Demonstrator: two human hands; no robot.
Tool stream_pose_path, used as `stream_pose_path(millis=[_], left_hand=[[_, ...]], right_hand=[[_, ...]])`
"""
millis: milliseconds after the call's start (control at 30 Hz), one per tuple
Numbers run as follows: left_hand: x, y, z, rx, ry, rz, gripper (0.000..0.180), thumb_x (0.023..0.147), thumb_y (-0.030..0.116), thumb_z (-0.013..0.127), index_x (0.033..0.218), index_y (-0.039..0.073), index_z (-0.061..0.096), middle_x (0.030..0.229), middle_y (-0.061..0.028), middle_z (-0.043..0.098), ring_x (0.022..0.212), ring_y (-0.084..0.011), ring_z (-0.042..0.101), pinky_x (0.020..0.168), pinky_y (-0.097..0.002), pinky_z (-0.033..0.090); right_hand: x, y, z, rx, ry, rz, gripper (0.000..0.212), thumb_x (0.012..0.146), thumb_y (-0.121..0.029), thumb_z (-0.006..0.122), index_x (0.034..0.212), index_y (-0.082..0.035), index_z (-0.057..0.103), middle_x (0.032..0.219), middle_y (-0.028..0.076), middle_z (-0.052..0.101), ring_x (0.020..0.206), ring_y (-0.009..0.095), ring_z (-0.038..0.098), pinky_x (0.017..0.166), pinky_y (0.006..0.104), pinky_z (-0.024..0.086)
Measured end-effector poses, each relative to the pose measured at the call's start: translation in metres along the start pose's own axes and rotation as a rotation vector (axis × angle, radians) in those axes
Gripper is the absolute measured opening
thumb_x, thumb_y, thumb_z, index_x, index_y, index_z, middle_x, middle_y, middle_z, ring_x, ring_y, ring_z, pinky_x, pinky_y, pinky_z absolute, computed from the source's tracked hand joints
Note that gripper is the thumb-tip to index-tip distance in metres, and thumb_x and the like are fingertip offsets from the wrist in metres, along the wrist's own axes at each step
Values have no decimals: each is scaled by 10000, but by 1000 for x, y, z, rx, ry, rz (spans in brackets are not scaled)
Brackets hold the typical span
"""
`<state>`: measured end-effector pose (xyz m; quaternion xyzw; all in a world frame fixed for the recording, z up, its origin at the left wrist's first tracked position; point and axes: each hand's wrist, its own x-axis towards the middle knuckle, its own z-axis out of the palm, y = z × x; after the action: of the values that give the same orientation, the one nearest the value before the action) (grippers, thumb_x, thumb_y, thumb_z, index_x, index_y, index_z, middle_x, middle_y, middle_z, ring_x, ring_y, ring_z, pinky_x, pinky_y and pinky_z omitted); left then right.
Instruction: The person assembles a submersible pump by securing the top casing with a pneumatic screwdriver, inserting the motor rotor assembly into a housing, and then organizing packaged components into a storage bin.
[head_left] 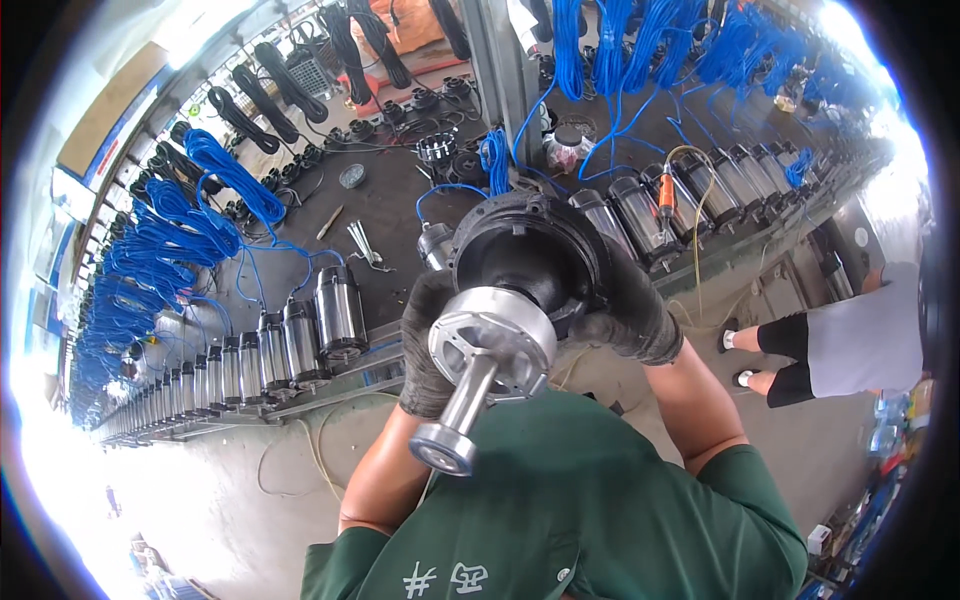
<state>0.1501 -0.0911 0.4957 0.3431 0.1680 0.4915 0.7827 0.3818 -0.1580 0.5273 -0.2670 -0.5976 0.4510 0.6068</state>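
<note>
Before my chest I hold up a black, hollow round housing (590, 240), its dark open side facing me. My right hand (640, 310), in a dark glove, is closed round the right side of this housing, with the thumb on its rim. A silver metal flange (525, 335) with cut-out openings sits in front of the housing's lower left. From the flange a short shaft (470, 395) sticks out toward me, tilted down, ending in a round silver knob. My left hand (425, 350), also gloved, grips the flange's left side; its fingertips are partly hidden behind the metal.
A dark workbench (310, 240) curves ahead, lined with several silver motor cylinders (340, 310). Bundles of blue cable (235, 175) hang along it. An orange-handled tool (667, 190) hangs on a yellow hose. At right stands another person (865, 335) in a grey top.
</note>
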Motion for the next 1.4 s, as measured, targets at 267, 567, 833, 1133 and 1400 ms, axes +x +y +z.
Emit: stream_pose_path(millis=[267,567,833,1133,1400], left_hand=[[12,-39,-49,-528,-76,-266,433,955,332,673,1258,32,599,1158,-159,700,1011,-282,713,885,-438,614],[3,-47,-60,-532,-13,-287,385,981,305,635,1258,41,597,1152,-153,693,1017,-272,714,886,-434,618],[-13,-30,-60,-473,-18,-276,344,1004,280,602,1258,49,595,1146,-148,687,1023,-262,716,886,-431,622],[-10,-17,-17,294,-33,234,574,828,293,882,1250,53,576,1188,-75,666,1084,-197,650,925,-357,569],[5,-13,-26,209,-101,208,481,887,254,824,1283,96,601,1277,-98,659,1191,-233,622,1028,-422,520]], right_hand=[[-8,-5,10,-28,65,27,958,803,-275,899,1541,4,355,1479,132,529,1356,216,501,1152,402,392],[-8,-12,15,-17,85,55,858,827,-285,879,1494,-14,414,1402,122,584,1261,213,574,1090,390,460],[-8,-11,5,95,13,100,740,943,-356,757,1496,-4,415,1408,117,572,1298,201,525,1104,379,431],[-11,-22,0,-64,-43,70,557,1044,-298,604,1468,27,445,1392,129,581,1301,194,507,1131,384,382],[-6,-25,14,-198,46,74,491,1036,-254,620,1424,4,466,1293,131,630,1199,177,565,1044,366,458]])
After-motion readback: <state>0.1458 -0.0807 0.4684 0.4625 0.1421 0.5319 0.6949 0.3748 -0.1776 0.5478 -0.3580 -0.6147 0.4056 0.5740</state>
